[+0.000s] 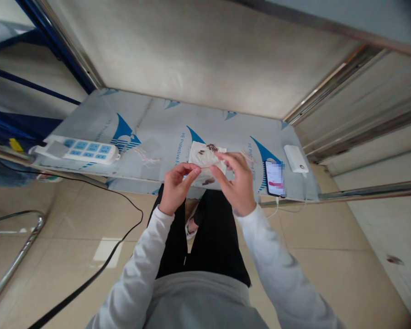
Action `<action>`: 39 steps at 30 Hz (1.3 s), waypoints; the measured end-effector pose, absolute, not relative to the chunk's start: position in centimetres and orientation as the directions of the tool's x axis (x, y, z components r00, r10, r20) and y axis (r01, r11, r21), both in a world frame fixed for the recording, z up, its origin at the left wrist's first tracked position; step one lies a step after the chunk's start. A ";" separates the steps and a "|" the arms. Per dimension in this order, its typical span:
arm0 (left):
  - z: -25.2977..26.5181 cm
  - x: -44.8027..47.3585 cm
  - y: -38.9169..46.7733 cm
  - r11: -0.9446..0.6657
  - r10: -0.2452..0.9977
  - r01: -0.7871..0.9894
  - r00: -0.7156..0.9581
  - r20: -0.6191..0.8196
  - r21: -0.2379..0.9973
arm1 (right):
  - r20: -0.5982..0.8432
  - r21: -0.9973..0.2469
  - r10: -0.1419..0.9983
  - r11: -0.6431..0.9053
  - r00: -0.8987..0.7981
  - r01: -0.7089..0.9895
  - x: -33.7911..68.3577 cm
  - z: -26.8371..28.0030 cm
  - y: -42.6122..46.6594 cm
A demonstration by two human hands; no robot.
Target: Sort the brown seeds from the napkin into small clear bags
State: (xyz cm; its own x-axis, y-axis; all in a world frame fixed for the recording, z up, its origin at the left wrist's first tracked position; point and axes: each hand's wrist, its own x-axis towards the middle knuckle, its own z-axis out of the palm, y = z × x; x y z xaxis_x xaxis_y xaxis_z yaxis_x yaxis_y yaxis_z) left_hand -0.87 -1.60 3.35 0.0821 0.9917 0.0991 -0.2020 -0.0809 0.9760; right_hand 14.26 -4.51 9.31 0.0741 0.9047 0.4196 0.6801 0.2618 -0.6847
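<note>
I can't make out whether the fingertips of the left hand point(176, 188) and right hand point(239, 185) truly pinch the white sheet point(205, 160); the contact is too small. The dark bits point(212, 147) on it, toward twelve o'clock, are too tiny to identify. At three, the smartphone point(274, 177) is partly blurred over. The black cable point(101, 269) runs out of sight at seven, the chrome tube point(27, 251) at eight.

One film-covered table point(159, 125) bore one white, blue-socketed power strip point(82, 150) at its left end and, at its right, one phone point(274, 178), screen lit, and one white rectangular device point(295, 158) just beside it; over the tiled floor point(65, 219) at left showed one black cable point(114, 249) and one bent metal tube point(23, 252).
</note>
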 end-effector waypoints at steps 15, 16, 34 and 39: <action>2.8 -1.5 -1.5 -0.085 0.989 -0.099 0.115 0.096 0.991 | 0.017 -0.999 0.989 0.009 0.145 0.052 14.4 4.8 -3.0; 2.8 -1.4 -1.6 -0.086 0.990 -0.104 0.104 0.097 0.991 | -0.003 -0.999 0.992 -0.007 0.124 0.035 14.5 4.6 -3.0; 2.9 -0.5 -2.2 -0.077 0.984 -0.105 0.153 0.092 0.992 | 0.035 -0.999 0.968 0.037 0.248 -0.003 14.3 3.7 -4.5; 3.2 0.1 -1.8 -0.112 0.973 -0.006 0.202 0.111 0.994 | 0.057 -0.998 0.982 0.049 0.180 0.044 14.9 3.6 -4.8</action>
State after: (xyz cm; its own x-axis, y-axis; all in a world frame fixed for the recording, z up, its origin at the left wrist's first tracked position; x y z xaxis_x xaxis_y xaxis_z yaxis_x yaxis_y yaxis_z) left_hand 0.10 -1.83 3.20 0.2018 0.9731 0.1111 -0.0060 -0.1122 0.9937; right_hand 14.87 -4.82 3.62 0.1804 0.9820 0.0566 0.0440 0.0495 -0.9978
